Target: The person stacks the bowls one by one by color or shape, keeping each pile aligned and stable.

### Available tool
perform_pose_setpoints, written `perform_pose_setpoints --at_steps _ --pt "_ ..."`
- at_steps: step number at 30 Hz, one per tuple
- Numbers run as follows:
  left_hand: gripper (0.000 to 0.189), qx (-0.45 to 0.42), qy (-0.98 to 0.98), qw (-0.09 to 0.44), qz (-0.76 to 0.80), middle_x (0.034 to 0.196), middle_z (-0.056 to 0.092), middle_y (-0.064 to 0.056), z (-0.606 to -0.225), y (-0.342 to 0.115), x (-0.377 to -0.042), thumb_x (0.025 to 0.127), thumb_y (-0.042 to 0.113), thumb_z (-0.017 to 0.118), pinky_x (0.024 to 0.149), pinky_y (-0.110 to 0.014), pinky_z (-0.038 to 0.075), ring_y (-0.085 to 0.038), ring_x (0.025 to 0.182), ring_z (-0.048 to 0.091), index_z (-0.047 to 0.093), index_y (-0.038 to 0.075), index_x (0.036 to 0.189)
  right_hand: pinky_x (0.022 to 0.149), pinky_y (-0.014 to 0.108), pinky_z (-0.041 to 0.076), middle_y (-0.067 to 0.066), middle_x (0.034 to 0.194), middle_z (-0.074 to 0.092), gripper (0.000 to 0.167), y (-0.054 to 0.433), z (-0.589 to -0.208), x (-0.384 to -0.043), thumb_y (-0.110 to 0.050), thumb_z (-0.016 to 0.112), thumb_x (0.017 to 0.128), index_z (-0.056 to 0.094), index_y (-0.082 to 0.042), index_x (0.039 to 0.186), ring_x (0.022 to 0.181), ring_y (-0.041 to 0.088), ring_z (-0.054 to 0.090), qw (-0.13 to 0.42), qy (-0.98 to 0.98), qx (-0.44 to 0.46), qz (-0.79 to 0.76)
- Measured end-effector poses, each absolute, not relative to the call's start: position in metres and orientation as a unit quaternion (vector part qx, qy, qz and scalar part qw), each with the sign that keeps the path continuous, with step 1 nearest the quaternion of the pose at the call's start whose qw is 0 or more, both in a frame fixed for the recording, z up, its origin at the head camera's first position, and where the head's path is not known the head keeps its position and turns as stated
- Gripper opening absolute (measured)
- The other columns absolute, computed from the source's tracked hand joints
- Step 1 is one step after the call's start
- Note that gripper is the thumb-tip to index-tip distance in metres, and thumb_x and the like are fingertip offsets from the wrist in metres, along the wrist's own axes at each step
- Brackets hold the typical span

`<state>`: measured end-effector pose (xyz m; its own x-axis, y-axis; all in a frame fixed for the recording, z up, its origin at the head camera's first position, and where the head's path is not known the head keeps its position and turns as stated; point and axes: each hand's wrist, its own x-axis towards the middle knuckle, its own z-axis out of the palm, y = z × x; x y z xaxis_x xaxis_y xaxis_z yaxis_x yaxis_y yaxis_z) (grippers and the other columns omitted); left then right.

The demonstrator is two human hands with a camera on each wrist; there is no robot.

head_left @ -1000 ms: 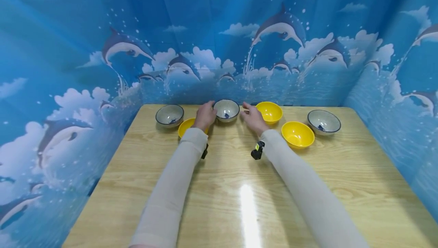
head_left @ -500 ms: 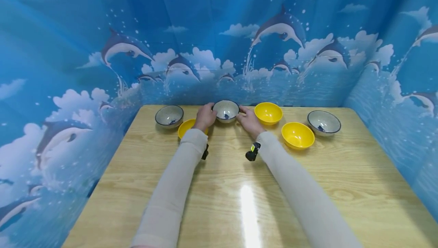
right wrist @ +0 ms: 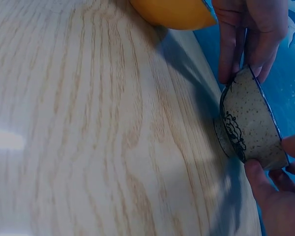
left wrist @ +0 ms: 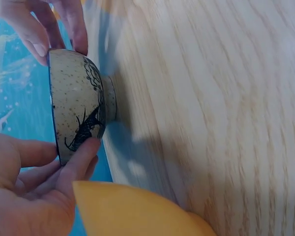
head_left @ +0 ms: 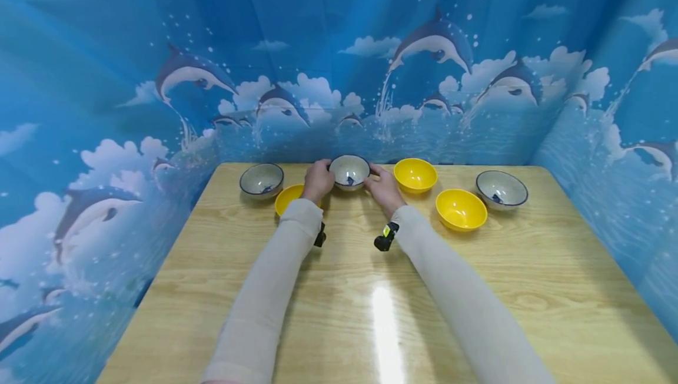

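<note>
A grey speckled bowl (head_left: 349, 172) with a dark blue rim and a dark painted pattern stands upright at the table's back edge, between both hands. My left hand (head_left: 319, 181) grips its left side, thumb low on the outer wall and fingers by the rim, as the left wrist view shows. From the right, my right hand (head_left: 385, 191) pinches the opposite side in the same way, seen in the right wrist view. Whether the bowl's foot (left wrist: 109, 98) touches the table is hard to tell. A yellow bowl (head_left: 286, 197) is partly hidden behind my left hand.
Another grey bowl (head_left: 262, 180) stands at the back left. To the right are two yellow bowls (head_left: 415, 175) and a third grey bowl (head_left: 502, 188). A dolphin-print curtain (head_left: 339, 78) closes off the wooden table (head_left: 339, 290) behind and at the sides.
My right hand has moved left from beside the yellow bowl and taken hold of the middle grey bowl's right side. The left hand has hardly moved, and the bowls stay almost in place.
</note>
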<state>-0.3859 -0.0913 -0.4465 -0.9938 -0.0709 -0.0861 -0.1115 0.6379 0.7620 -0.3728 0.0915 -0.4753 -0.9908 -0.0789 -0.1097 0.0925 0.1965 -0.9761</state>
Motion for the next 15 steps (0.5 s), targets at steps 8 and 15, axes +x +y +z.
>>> perform_pose_setpoints --at_steps 8,15 --pt "0.046 -0.072 0.895 0.02 0.44 0.158 0.06 -0.016 -0.442 -0.089 -0.382 0.113 0.008 0.054 0.121 -0.048 0.051 -0.033 0.148 0.054 0.056 0.005 0.158 0.123 0.045 0.05 0.021 0.173 0.038 0.06 0.092 -0.468 -0.367 -0.007 0.05 0.114 0.031 -0.001 0.17 0.151 0.035 0.052 0.078 0.756 0.013 -0.65" --pt "0.041 -0.114 0.873 0.033 0.474 0.144 0.067 -0.015 -0.443 -0.089 -0.384 0.113 0.009 0.056 0.096 -0.039 0.065 -0.029 0.128 0.066 0.062 0.008 0.153 0.126 0.047 0.045 0.018 0.169 0.045 0.059 0.097 -0.46 -0.362 -0.011 0.054 0.112 0.037 -0.005 0.169 0.151 0.032 0.05 0.075 0.777 0.014 -0.625"
